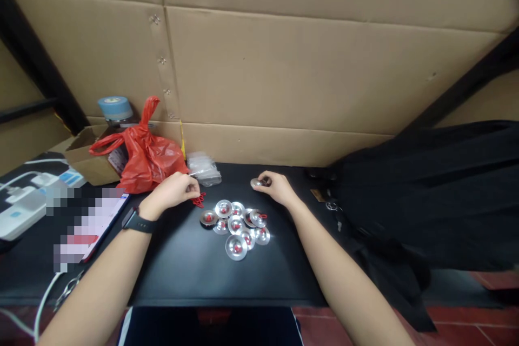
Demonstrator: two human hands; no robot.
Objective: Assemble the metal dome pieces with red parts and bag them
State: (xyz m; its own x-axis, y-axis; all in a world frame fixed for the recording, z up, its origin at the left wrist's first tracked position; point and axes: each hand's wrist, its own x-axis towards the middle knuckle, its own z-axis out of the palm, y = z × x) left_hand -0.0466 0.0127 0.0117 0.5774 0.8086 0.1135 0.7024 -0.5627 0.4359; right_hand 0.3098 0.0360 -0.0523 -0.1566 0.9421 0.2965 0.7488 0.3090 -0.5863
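Several round silver metal discs with red centres lie in a loose cluster on the black table. Behind them on the right, my right hand pinches another metal disc between thumb and fingers. My left hand, with a dark watch on the wrist, is closed near the red cords, left of the cluster. Its fingertips are at the cords, and what they pinch is too small to make out. The two hands are apart, on either side of the cluster.
Left of centre stand a red plastic bag, a cardboard box and a blue-lidded jar. Clear plastic bags lie behind. A phone, power strip and scissors are left; black cloth is right.
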